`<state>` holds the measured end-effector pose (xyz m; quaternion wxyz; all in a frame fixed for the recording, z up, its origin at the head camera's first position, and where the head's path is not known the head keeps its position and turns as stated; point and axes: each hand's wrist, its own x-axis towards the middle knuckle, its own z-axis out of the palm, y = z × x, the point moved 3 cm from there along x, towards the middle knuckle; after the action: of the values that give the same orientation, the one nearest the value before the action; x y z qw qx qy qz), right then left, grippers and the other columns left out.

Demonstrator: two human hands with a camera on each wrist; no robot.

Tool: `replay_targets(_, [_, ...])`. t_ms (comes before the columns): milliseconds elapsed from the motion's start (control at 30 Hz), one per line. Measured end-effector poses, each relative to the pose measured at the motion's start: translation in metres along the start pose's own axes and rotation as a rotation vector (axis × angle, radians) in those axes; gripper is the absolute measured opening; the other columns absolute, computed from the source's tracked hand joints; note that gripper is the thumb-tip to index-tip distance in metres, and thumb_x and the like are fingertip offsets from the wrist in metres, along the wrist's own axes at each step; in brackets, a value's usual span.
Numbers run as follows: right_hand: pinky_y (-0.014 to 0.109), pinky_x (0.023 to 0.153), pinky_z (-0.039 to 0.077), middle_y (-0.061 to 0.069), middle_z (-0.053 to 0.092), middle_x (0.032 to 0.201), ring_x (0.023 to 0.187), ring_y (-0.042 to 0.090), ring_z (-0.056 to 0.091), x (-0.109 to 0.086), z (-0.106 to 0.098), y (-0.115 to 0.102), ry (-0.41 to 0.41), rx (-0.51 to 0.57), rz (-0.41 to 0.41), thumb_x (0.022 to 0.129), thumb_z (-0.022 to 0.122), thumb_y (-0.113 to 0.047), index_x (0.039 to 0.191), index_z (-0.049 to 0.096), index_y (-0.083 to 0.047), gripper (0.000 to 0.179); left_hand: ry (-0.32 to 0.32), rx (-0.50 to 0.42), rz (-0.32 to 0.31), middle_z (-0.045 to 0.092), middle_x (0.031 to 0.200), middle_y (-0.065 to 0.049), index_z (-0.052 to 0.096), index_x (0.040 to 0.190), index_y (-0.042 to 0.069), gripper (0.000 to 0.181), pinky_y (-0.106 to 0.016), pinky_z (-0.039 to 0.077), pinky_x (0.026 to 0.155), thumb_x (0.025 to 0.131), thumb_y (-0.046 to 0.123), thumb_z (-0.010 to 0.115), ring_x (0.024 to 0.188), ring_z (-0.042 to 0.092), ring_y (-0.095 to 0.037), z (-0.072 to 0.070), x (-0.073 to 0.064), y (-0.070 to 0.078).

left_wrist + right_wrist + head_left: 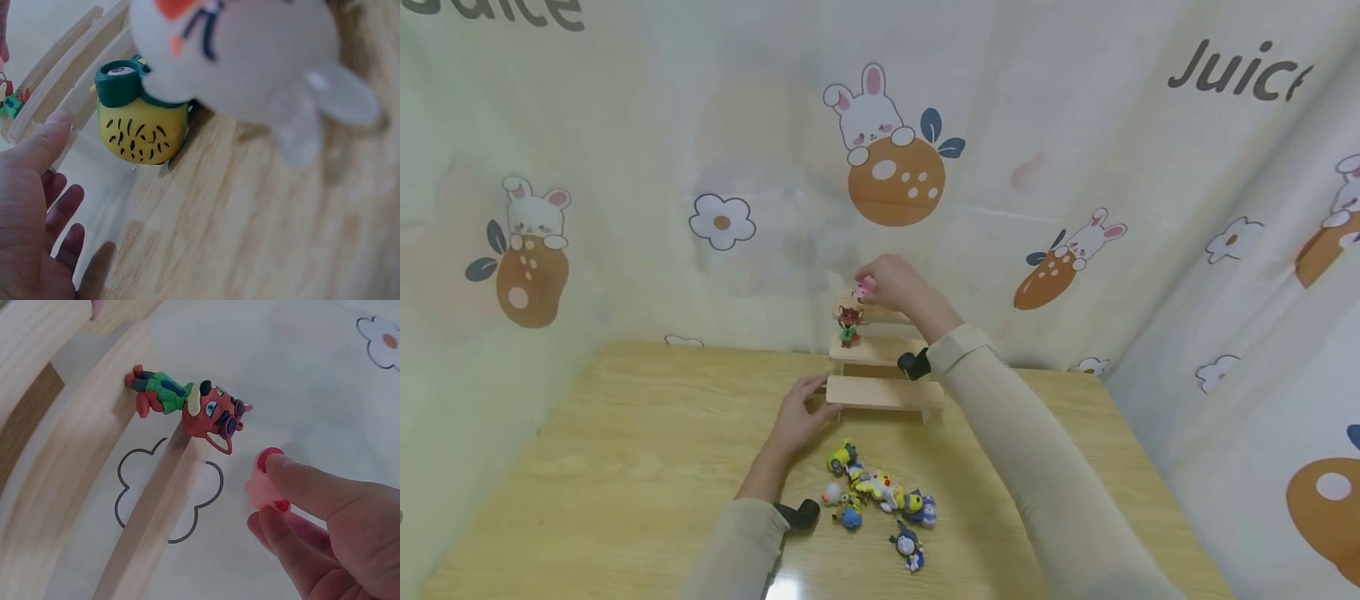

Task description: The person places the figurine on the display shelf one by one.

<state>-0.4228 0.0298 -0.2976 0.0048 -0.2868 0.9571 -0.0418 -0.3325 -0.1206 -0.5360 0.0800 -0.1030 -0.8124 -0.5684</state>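
My right hand (pixel 897 285) pinches a small pink figurine with red ends (pixel 264 487) between thumb and fingers, above the upper part of a stepped wooden stand (pixel 883 392). Just left of it, a red-brown fox figurine (pixel 849 325) in a green top stands upright on the middle step. The left hand (pixel 796 419) is at the left end of the lowest step, its thumb overlapping the step's edge and its other fingers loosely bent in the left wrist view. Close to that hand are a yellow-and-green toy (pixel 144 128) and a white, eared figurine (pixel 244 62).
Several small figurines (pixel 880 485) lie clustered on the wooden table (pixel 647 450) in front of the stand. A dark-haired figurine (pixel 907 546) lies nearer the front. A printed curtain (pixel 775 275) hangs behind the table and along its sides.
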Motion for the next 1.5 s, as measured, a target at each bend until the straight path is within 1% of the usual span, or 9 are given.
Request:
replay_targets(100, [0.038,0.106,0.038,0.01,0.064,0.124,0.118,0.029,0.055,0.011,0.002,-0.001,-0.009,0.005,0.002,0.089,0.067,-0.019,0.122,0.065,-0.009,0.034,-0.006,-0.002,-0.013,0.05,0.135,-0.01,0.05,0.137,0.009,0.066,-0.049,0.041,0.102,0.081,0.034,0.075,0.121,0.05,-0.03,0.001,-0.002,-0.003])
replay_targets(200, [0.037,0.106,0.039,0.009,0.065,0.124,0.115,0.028,0.056,0.019,0.007,-0.002,-0.035,-0.006,-0.008,0.089,0.067,-0.019,0.121,0.066,-0.01,0.033,-0.003,-0.002,-0.014,0.05,0.135,-0.01,0.05,0.138,0.009,0.067,-0.049,0.041,0.103,0.081,0.035,0.075,0.122,0.049,-0.03,0.002,-0.003,-0.004])
replay_targets(267, [0.037,0.105,0.04,0.009,0.065,0.123,0.113,0.028,0.056,0.023,0.011,-0.002,-0.051,-0.022,-0.024,0.088,0.068,-0.018,0.12,0.067,-0.011,0.033,0.001,-0.008,-0.015,0.05,0.136,-0.009,0.05,0.138,0.009,0.067,-0.049,0.041,0.103,0.081,0.034,0.075,0.123,0.049,-0.03,0.002,-0.004,-0.004])
replay_targets(400, [0.037,0.104,0.041,0.009,0.065,0.121,0.113,0.028,0.056,0.027,0.018,0.0,-0.067,-0.007,-0.022,0.088,0.068,-0.015,0.119,0.068,-0.011,0.031,0.004,-0.021,-0.007,0.05,0.135,-0.008,0.051,0.137,0.008,0.066,-0.049,0.041,0.103,0.081,0.032,0.075,0.122,0.049,-0.029,0.002,-0.002,-0.005])
replay_targets(567, [0.037,0.103,0.042,0.008,0.066,0.121,0.114,0.027,0.057,0.029,0.024,0.002,-0.059,0.015,-0.016,0.091,0.064,-0.013,0.119,0.068,-0.011,0.028,0.012,-0.028,0.031,0.052,0.131,-0.009,0.054,0.134,0.008,0.061,-0.048,0.043,0.101,0.081,0.027,0.076,0.117,0.054,-0.028,0.002,0.0,-0.003])
replay_targets(633, [0.037,0.103,0.042,0.008,0.066,0.121,0.114,0.027,0.057,0.029,0.025,0.002,-0.057,0.005,-0.025,0.092,0.063,-0.013,0.119,0.068,-0.01,0.028,0.017,-0.024,0.037,0.053,0.13,-0.009,0.054,0.133,0.009,0.06,-0.048,0.043,0.1,0.081,0.027,0.076,0.116,0.054,-0.027,0.002,0.001,-0.004])
replay_targets(1033, [0.038,0.102,0.043,0.009,0.066,0.118,0.112,0.028,0.057,0.032,0.03,0.0,-0.073,-0.003,-0.049,0.092,0.062,-0.012,0.116,0.068,-0.01,0.025,0.009,-0.027,0.018,0.052,0.132,-0.009,0.053,0.135,0.008,0.061,-0.049,0.045,0.097,0.081,0.027,0.075,0.115,0.054,-0.03,0.002,0.0,-0.003])
replay_targets(1267, [0.037,0.106,0.041,0.009,0.065,0.122,0.117,0.028,0.055,0.035,0.033,-0.001,-0.087,-0.033,-0.037,0.093,0.061,-0.012,0.118,0.068,-0.01,0.026,0.005,-0.015,0.015,0.051,0.133,-0.011,0.052,0.135,0.006,0.062,-0.048,0.045,0.098,0.082,0.029,0.075,0.116,0.053,-0.03,0.001,0.0,-0.001])
replay_targets(1500, [0.037,0.105,0.041,0.009,0.064,0.122,0.117,0.027,0.055,0.036,0.035,-0.001,-0.09,-0.021,-0.018,0.092,0.061,-0.012,0.118,0.068,-0.01,0.027,0.001,-0.018,0.019,0.051,0.134,-0.011,0.051,0.136,0.006,0.064,-0.049,0.044,0.099,0.082,0.03,0.075,0.117,0.053,-0.031,0.0,-0.001,0.0])
